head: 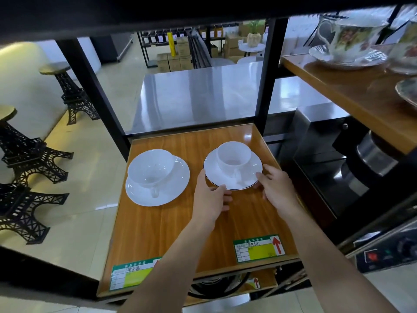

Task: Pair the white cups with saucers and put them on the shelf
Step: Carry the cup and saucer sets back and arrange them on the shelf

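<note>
Café or showroom floor, pale tiles, Eiffel-tower stools at left, a steel counter beyond the black rack frame. Nearest, a wooden shelf with a glossy orange-brown top.

Head view, the only one. On the shelf, two white sets side by side toward the back. At left, a white cup seated in a plain saucer, handle turned toward the viewer, untouched by either hand. At right, a second cup centred on a dark-rimmed saucer. Left hand gripping that saucer's near-left edge, thumb on top, fingers curled under. Right hand at the near-right edge, fingertips on or just under the rim, loosely closed. Held by the rim from both sides, presumably to keep the cup from sliding while the saucer goes down level. Whether the saucer is fully down or a touch raised, impossible to tell. Placed in line with the left set, probably for a tidy row.

Along the front edge, two green-and-yellow label stickers, the right one with a red arrow pointing inward; handwritten characters on both, too small to read. On the higher shelf at right, floral cups on saucers, not part of this job.
</note>
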